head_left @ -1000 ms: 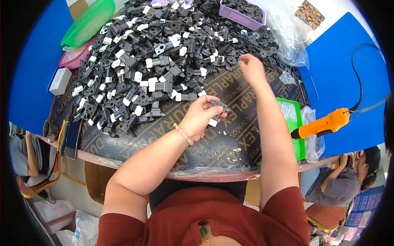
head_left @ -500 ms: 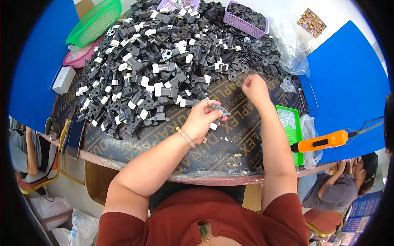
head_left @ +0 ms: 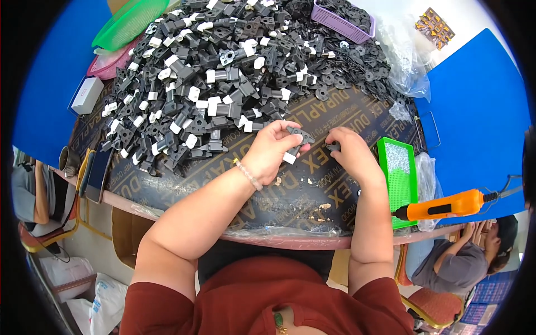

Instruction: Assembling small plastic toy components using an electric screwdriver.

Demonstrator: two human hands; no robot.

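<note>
In front of me, my left hand point(head_left: 272, 149) pinches a black plastic latch-like part point(head_left: 299, 135) with a white block at its lower end. The part's flat face with holes is turned up. Just right of it, my right hand point(head_left: 354, 155) is closed on a small black round disc point(head_left: 333, 146), mostly covered by the fingers. The two hands are a short gap apart above the table. A big heap of similar black and white parts point(head_left: 184, 78) lies beyond my left hand. Loose black discs with centre holes point(head_left: 363, 75) are spread farther back to the right.
A green tray of small silvery pieces point(head_left: 413, 184) stands at right, with an orange electric screwdriver point(head_left: 446, 206) over its near end. A purple basket point(head_left: 340, 23) holds discs at the back. Green basket point(head_left: 125, 25), white box point(head_left: 87, 96) and metal cup point(head_left: 70, 161) are left.
My right hand has come back from the loose discs toward my left hand, now with a black disc in its fingers. My left hand keeps hold of the latch-like part.
</note>
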